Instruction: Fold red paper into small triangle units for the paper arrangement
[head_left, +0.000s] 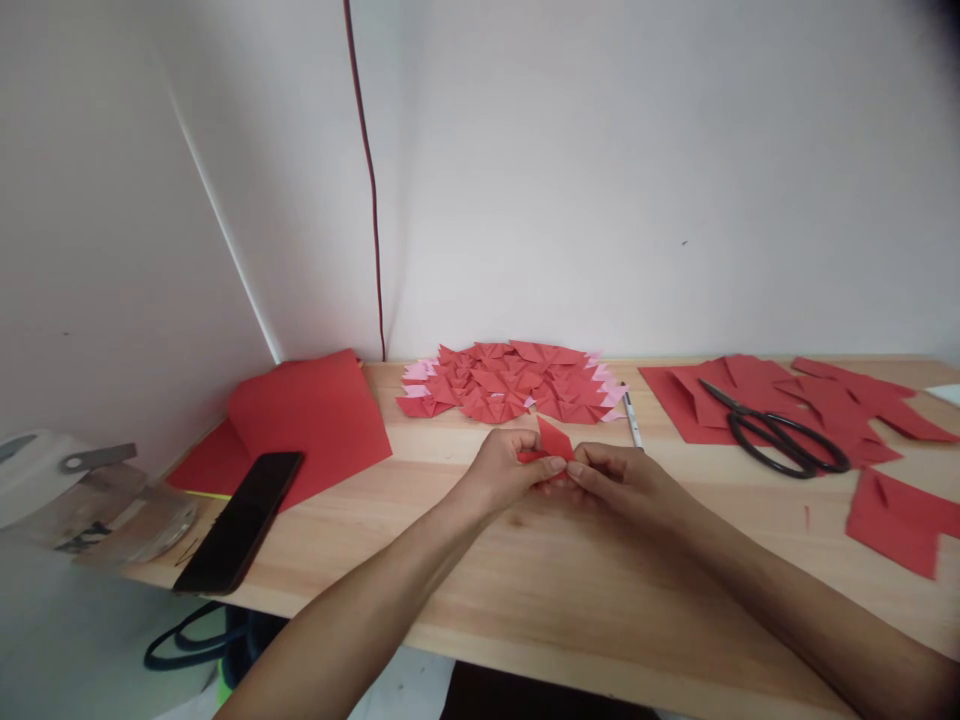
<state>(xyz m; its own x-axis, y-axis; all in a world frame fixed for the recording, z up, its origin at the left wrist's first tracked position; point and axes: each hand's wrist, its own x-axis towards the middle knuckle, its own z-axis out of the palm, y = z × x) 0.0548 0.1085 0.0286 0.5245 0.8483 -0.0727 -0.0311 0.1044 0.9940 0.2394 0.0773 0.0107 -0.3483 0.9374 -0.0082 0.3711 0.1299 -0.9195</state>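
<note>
Counts: left hand (pixel 501 470), 1; right hand (pixel 626 480), 1; held red paper piece (pixel 554 438), 1. Scissors (pixel 741 409), 1 pair; pen (pixel 632 417), 1; black phone (pixel 240 525), 1; clear container (pixel 101 515), 1; hanging cord (pixel 372 180), 1; tabletop (pixel 480 610), 1. Large red sheets (pixel 315 410), at least 2. Cut red papers (pixel 757 382), several; folded paper units (pixel 506 382), many; both overlap, exact totals unreadable.

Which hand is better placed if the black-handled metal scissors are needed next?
Right hand, I'd judge: the scissors lie on that side, and the left hand would reach across it. Both hands pinch the small folded red paper piece, so the right would let go first.
</note>
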